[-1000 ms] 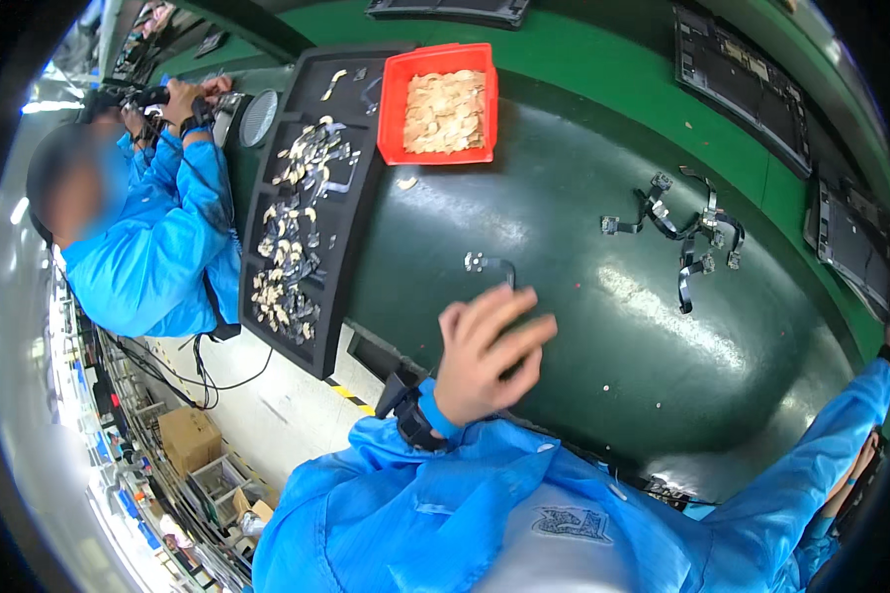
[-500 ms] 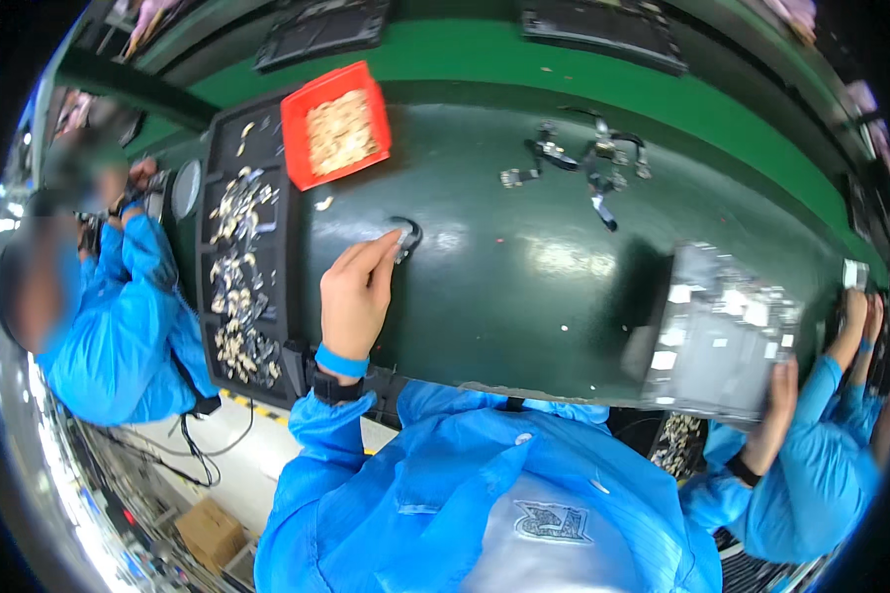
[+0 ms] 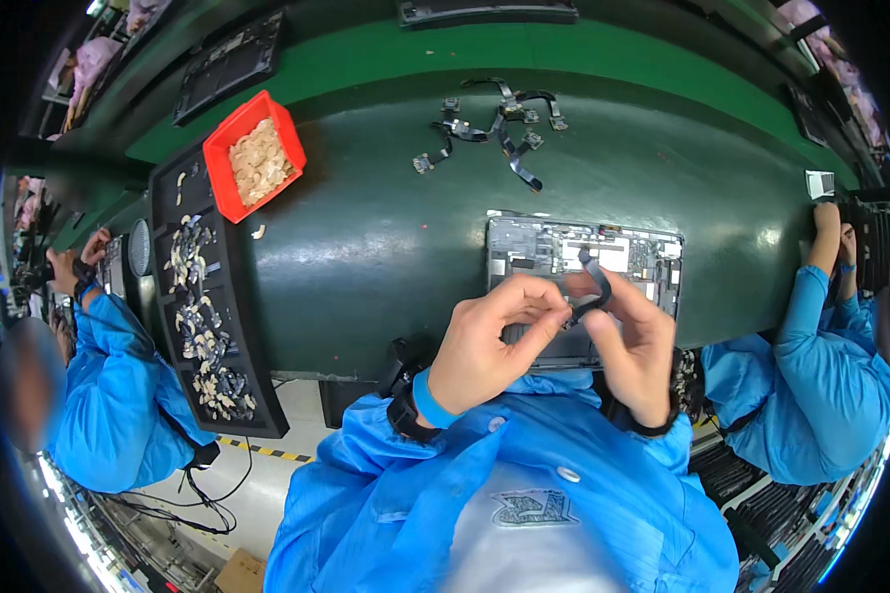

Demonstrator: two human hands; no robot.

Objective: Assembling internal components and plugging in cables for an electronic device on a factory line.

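A short black ribbon cable (image 3: 599,282) hangs curved between my hands. My left hand (image 3: 494,331) pinches its lower end between thumb and fingertips. My right hand (image 3: 643,346) has thumb and fingers curled round the cable's other side, touching it. Beneath both hands lies an open electronic device chassis (image 3: 509,237), flat on the bench, with circuit boards and pale patches; my hands cover part of its near half. Farther off on the bench sits a loose cluster of black ribbon cables with small connectors (image 3: 509,124).
At left stands a red bin (image 3: 225,183) of small beige pieces. Beside it, a black compartment tray (image 3: 267,395) holds beige and dark scraps. A stray beige piece (image 3: 258,232) lies near the bin. Co-workers in blue sit at left (image 3: 119,385) and right (image 3: 831,395). More chassis (image 3: 229,69) rest along the back.
My right hand has brought the chassis from the right onto the bench before me and let go of it. My left hand has moved right with the ribbon cable; both hands now meet at it.
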